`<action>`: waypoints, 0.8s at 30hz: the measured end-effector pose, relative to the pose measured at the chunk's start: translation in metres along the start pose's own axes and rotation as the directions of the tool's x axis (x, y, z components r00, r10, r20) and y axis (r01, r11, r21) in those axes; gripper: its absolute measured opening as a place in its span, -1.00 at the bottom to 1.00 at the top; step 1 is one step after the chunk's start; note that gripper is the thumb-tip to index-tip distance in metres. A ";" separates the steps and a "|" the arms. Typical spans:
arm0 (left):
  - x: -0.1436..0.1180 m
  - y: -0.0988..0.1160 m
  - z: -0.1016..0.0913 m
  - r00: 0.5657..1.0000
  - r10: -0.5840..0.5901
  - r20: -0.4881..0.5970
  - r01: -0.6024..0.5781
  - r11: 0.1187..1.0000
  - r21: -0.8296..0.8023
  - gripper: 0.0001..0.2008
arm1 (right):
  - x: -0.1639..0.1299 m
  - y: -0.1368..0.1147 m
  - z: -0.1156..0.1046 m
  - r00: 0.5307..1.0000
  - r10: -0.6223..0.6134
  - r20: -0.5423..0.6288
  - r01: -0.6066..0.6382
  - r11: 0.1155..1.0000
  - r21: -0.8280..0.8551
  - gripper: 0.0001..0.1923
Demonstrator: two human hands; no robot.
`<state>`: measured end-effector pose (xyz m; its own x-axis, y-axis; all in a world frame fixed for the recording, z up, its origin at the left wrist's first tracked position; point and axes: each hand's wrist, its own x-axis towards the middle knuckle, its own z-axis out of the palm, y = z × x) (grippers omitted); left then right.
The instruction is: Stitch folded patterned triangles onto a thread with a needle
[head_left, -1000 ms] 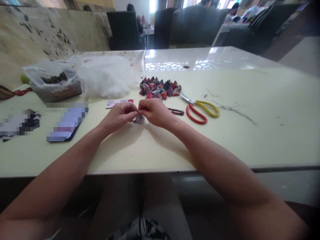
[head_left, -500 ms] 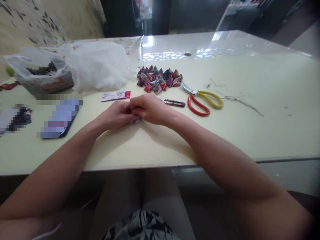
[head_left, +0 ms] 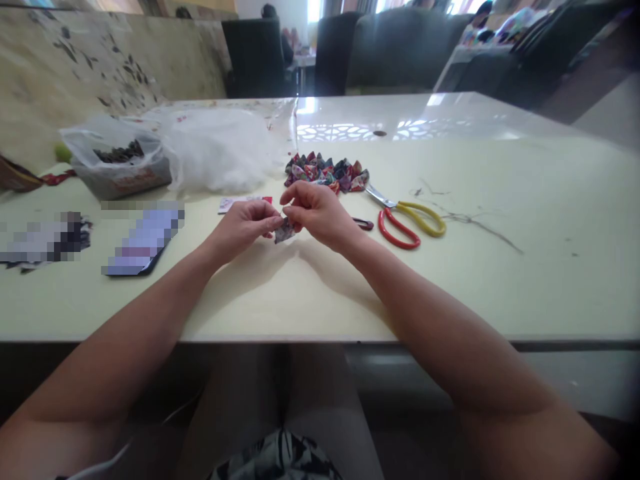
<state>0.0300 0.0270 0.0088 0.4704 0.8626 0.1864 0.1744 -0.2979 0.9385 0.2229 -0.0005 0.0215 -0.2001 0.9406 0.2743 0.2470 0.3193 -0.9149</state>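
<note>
Over the table near its front edge, my left hand [head_left: 250, 221] pinches a small grey patterned fabric piece [head_left: 284, 231] between thumb and fingers. My right hand [head_left: 320, 212] is close against it, thumb and forefinger curled together just above the cloth. What sits between those right fingertips is too small to make out. Behind my hands lies a cluster of pointed, multicoloured fabric pieces [head_left: 325, 170]. A flat pink-and-white fabric strip [head_left: 240, 203] lies beyond my left hand. Dark thread snips [head_left: 363, 224] are partly hidden by my right hand.
Scissors [head_left: 400, 223] with one red and one yellow handle lie at right, near loose threads [head_left: 470, 219]. At left are a phone [head_left: 145, 240], blurred dark scraps [head_left: 50, 240], an open bag of dark bits [head_left: 120, 163] and a bag of white stuffing [head_left: 220, 150].
The view has tilted up, showing more of the room. My hands, pressed together before, have parted slightly, and more of the fabric piece shows between them. My right fingers have lifted and loosened.
</note>
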 end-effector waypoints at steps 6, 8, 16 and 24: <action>0.000 0.001 0.001 1.000 -0.015 0.001 0.015 0.998 -0.058 -0.63 | -0.001 0.001 0.003 0.997 0.060 0.043 -0.066 0.983 0.172 -0.82; -0.001 0.001 0.001 1.000 -0.021 0.014 0.021 0.998 -0.062 -0.63 | -0.001 0.001 0.003 0.997 0.061 0.048 -0.069 0.981 0.182 -0.83; 0.000 -0.002 0.002 0.999 -0.031 0.043 0.034 0.996 -0.084 -0.67 | 0.002 0.009 0.004 0.998 -0.016 -0.055 0.021 0.994 0.103 -0.86; 0.001 0.001 0.001 0.999 -0.047 -0.018 0.046 0.998 -0.030 -0.77 | 0.001 0.003 -0.001 0.985 0.091 -0.145 -0.056 0.972 0.228 -0.81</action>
<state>0.0315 0.0267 0.0092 0.4461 0.8828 0.1472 0.1702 -0.2452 0.9544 0.2246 0.0018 0.0194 -0.0374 0.9725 0.2297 0.0351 0.2310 -0.9723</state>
